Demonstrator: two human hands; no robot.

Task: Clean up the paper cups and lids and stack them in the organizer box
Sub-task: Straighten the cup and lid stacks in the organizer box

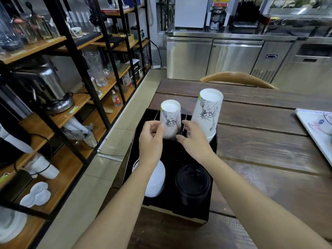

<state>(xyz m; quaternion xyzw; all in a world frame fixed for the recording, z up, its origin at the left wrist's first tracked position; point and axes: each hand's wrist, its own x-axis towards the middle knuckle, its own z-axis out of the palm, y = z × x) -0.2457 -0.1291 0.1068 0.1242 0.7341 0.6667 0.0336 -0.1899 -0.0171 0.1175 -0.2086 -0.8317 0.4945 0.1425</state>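
A black organizer box (179, 214) sits at the left end of the wooden table. An upside-down white paper cup with a black drawing (170, 115) stands in a far compartment. My left hand (151, 139) grips its left side and my right hand (194, 139) touches its lower right side. A taller stack of upside-down printed cups (206, 114) stands in the far right compartment. In the near compartments lie a stack of white lids (155, 178) and a stack of black lids (193, 182).
A white tray (316, 130) lies at the table's right edge. A wooden chair back (237, 78) rises behind the table. Black-and-wood shelves (71, 97) with glassware, appliances and plates line the left side. Steel counters (233, 56) stand behind.
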